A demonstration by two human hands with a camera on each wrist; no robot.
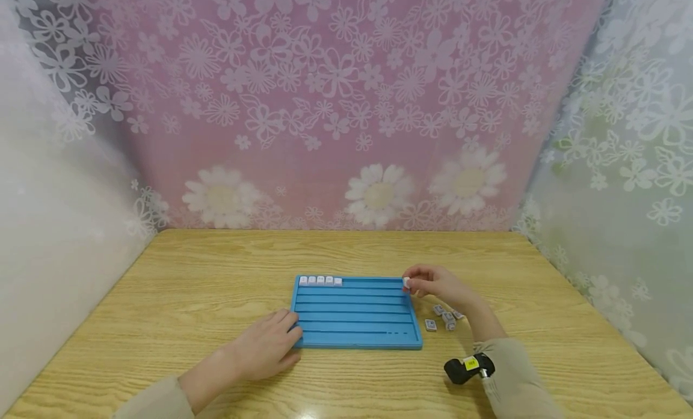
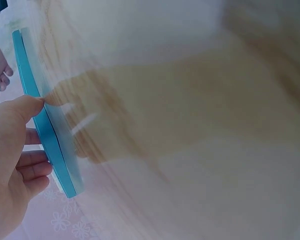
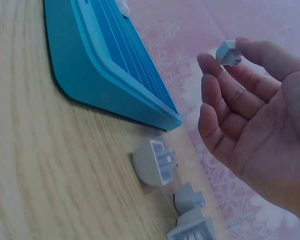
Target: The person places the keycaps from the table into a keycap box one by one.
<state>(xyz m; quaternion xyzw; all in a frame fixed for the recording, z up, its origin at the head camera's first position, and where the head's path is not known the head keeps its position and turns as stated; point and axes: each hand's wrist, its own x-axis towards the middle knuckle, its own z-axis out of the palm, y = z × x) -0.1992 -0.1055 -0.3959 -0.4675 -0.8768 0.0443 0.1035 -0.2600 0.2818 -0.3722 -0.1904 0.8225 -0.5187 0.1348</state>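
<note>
The blue ridged tray (image 1: 352, 316) lies flat on the table. At its front left corner my left hand (image 1: 269, 345) holds the edge; in the left wrist view the thumb touches the tray's blue side (image 2: 51, 145) and the fingers curl at the rim. My right hand (image 1: 440, 285) is by the back right corner, pinching a white keycap (image 3: 228, 53) between thumb and fingertips. The right wrist view shows the keycap's hollow underside. Several white keycaps (image 1: 320, 281) stand in the tray's top row at the left end.
Loose keycaps (image 1: 449, 320) lie on the wooden table (image 1: 216, 269) to the right of the tray, some touching. A black device with a yellow label (image 1: 470, 367) is on the right wrist. Flowered cloth (image 1: 325, 106) hangs behind and at both sides.
</note>
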